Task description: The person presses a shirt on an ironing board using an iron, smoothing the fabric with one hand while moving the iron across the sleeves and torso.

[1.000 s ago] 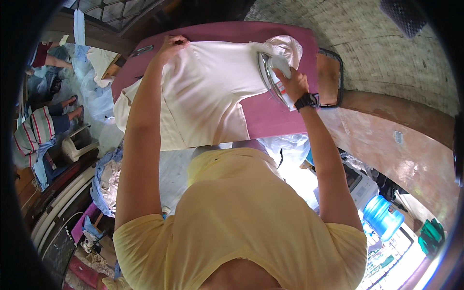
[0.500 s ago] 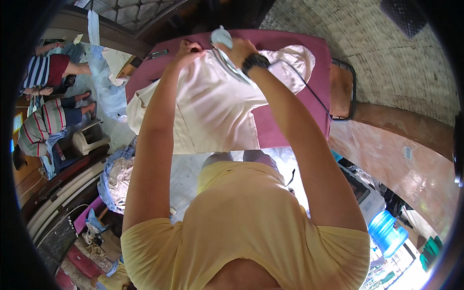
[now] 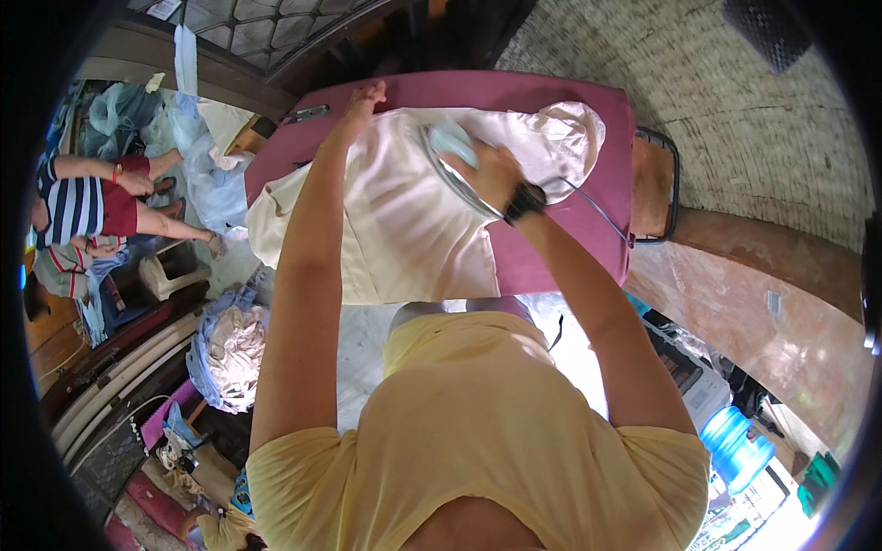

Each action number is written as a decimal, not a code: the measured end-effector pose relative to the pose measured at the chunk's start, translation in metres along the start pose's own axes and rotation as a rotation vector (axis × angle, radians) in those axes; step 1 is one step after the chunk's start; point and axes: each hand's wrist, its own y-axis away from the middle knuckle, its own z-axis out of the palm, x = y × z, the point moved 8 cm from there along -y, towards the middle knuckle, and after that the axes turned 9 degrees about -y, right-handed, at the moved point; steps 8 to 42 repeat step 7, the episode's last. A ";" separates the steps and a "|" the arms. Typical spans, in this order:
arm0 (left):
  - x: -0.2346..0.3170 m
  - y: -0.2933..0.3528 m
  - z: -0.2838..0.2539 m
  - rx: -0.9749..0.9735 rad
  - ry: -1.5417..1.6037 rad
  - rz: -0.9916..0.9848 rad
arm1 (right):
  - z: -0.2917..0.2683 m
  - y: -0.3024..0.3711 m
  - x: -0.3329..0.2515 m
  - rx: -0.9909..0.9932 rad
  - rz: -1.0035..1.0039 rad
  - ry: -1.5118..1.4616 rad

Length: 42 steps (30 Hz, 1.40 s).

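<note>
A pale cream garment (image 3: 386,230) is spread over a maroon-covered ironing board (image 3: 570,243). My right hand (image 3: 496,176), with a dark band at its wrist, is closed round the handle of a clothes iron (image 3: 450,142). The iron is slightly blurred and rests on the garment's middle; its cord runs off to the right. At the board's far edge, my left hand (image 3: 367,97) lies just beyond the garment's upper edge. Its fingers look loosely stretched and I see nothing held in them.
A small green-and-dark object (image 3: 309,113) lies at the board's far left. A metal frame (image 3: 673,188) juts out on the right. On the left are a heap of laundry (image 3: 230,344), a stool (image 3: 170,273) and a seated person in striped clothing (image 3: 78,202). A blue water jug (image 3: 737,448) stands lower right.
My right hand has drawn the iron nearer and to the right across the garment. My left hand has come away slightly from the cloth edge. The person on the left has shifted arms and legs.
</note>
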 end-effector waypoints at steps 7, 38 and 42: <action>0.003 0.000 0.001 -0.075 0.297 -0.149 | 0.043 -0.119 -0.007 0.056 0.181 -0.030; 0.003 0.000 0.001 -0.075 0.297 -0.149 | 0.043 -0.119 -0.007 0.056 0.181 -0.030; 0.003 0.000 0.001 -0.075 0.297 -0.149 | 0.043 -0.119 -0.007 0.056 0.181 -0.030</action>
